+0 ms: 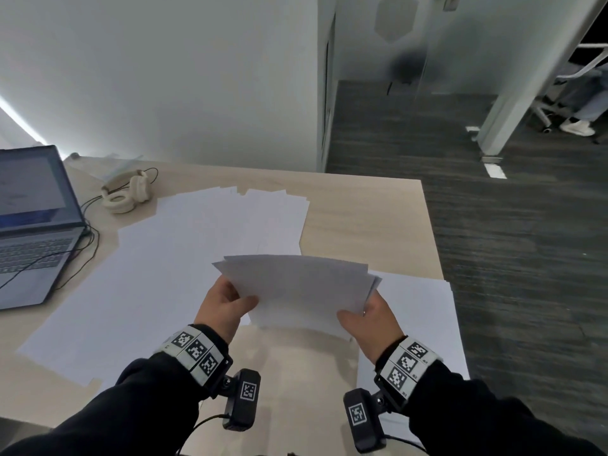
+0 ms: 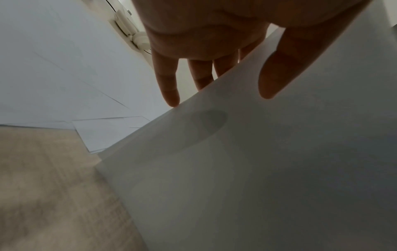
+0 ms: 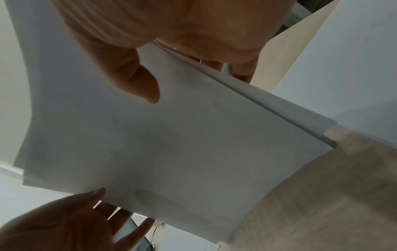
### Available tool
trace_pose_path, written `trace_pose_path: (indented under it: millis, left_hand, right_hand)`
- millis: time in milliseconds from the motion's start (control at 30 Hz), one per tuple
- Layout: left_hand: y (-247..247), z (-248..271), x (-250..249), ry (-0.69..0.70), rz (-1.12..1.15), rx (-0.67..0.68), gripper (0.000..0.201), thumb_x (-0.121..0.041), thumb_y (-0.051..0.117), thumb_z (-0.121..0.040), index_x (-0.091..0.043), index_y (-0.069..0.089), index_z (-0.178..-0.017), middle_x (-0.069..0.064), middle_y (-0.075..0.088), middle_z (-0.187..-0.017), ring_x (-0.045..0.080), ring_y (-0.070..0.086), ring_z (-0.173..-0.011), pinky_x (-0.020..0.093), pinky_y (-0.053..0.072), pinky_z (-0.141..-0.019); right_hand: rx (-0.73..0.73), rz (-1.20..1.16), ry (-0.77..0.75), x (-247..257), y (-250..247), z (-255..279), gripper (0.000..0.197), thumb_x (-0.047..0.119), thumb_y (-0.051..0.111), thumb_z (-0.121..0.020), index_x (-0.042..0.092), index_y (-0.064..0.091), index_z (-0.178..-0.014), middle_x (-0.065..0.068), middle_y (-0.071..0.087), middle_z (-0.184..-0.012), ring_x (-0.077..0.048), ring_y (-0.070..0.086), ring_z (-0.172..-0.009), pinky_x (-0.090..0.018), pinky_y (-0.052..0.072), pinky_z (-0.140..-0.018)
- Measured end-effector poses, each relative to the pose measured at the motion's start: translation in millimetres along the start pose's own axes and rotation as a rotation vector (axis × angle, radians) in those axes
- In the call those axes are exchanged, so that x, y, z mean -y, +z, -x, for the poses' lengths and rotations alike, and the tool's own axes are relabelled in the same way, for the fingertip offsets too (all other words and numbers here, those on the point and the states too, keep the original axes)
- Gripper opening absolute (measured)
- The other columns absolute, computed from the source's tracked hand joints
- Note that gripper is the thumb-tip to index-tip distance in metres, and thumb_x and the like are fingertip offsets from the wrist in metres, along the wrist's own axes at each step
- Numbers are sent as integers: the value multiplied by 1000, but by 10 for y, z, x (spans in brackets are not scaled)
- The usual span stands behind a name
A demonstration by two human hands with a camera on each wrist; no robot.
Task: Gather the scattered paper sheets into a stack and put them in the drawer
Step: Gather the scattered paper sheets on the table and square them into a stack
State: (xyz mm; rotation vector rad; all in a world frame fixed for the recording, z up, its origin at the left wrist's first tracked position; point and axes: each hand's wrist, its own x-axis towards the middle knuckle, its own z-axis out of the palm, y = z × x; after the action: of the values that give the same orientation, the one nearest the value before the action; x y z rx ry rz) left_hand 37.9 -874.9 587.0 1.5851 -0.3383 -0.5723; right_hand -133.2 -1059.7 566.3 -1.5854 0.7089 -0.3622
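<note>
Left hand (image 1: 221,307) and right hand (image 1: 368,319) each grip a side of the sheaf of sheets (image 1: 297,289), thumbs on top; sheaf raised above counter (image 1: 368,218); loose sheets (image 1: 184,245) lie scattered beneath.

Both arms reach fwd over the near edge of the table, dark sleeves, marker bands on both wrists. Left hand (image 1: 221,309) up in the air, thumb on top, fingers (image 2: 169,88) underneath, pinching the left side of the held sheets (image 1: 297,291). Right hand (image 1: 370,319) mirrors it on the right side, thumb over the top, fingers tucked behind. Palms face each other, hands well apart.
</note>
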Motion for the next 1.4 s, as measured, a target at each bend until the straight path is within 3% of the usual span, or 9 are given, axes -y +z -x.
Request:
trace_pose_path:
  millis: [133,300,500,667,767,900,1067,1200,1400]
  left_hand:
    - [43,23,-3,-23,-38,50,42,-12,58,-66,-18,62,-107,-9,75,-93,6,68,-89,24,48,-78]
    - [-16,50,-16,40,-72,29,71,-24,70,-58,-30,53,-126,-5,69,-112,14,64,-111,30,52,-88]
    - [-2,36,-224,159,-133,104,82,-30,69,-62,-62,38,-130,-19,62,-122,6,61,-113,30,49,-94]
    - [-11,-58,-307,177,-84,80,81,-24,69,-61,-54,41,-132,-6,58,-129,10,62,-111,28,51,-89]
    - [-39,-97,-220,72,-27,67,77,-6,65,-66,-38,44,-133,0,63,-123,16,62,-114,31,50,-92]
    - [-42,-74,-86,-40,-197,-11,25,-1,65,-87,-19,68,-104,-11,76,-92,20,69,-103,27,49,-83]
    - [-67,-38,-135,-23,-141,-73,21,1,64,-89,-15,69,-101,-10,77,-90,4,71,-86,25,49,-81]
    - [-81,-28,-127,7,-92,-62,43,-9,74,-66,-14,65,-108,1,76,-99,17,71,-95,33,53,-84]
    - [-61,-107,-223,99,25,15,69,-16,75,-55,-25,59,-122,4,70,-113,17,66,-106,29,54,-85]
  right_hand:
    - [10,65,50,-17,-5,-48,44,-2,49,-77,39,62,-69,15,55,-53,-13,49,-56,-21,41,-54]
    - [1,-37,15,-2,11,-15,46,2,67,-79,26,60,-117,8,73,-101,-7,69,-95,-25,54,-85]
    - [-11,-52,-2,42,27,-62,54,19,68,-68,18,60,-121,3,73,-104,-11,69,-98,-32,55,-87]
    - [6,-54,45,75,68,-101,33,-1,65,-79,17,64,-107,5,72,-88,-8,68,-83,-18,52,-68]
    - [29,57,122,-15,52,-120,19,0,59,-80,15,66,-90,2,69,-77,-16,65,-73,-24,50,-67]
    - [81,170,164,-76,37,-125,29,2,50,-82,17,42,-58,1,35,-54,-15,34,-53,-27,29,-53]
    - [94,154,128,-43,63,-111,21,7,60,-83,22,60,-68,14,57,-56,-3,52,-51,-18,41,-56]
    - [137,144,115,-99,41,-71,28,24,70,-80,25,69,-108,10,74,-98,-3,69,-92,-24,55,-83]
    - [91,65,29,81,31,-79,29,13,72,-83,18,67,-111,8,75,-97,1,70,-87,-13,51,-74]
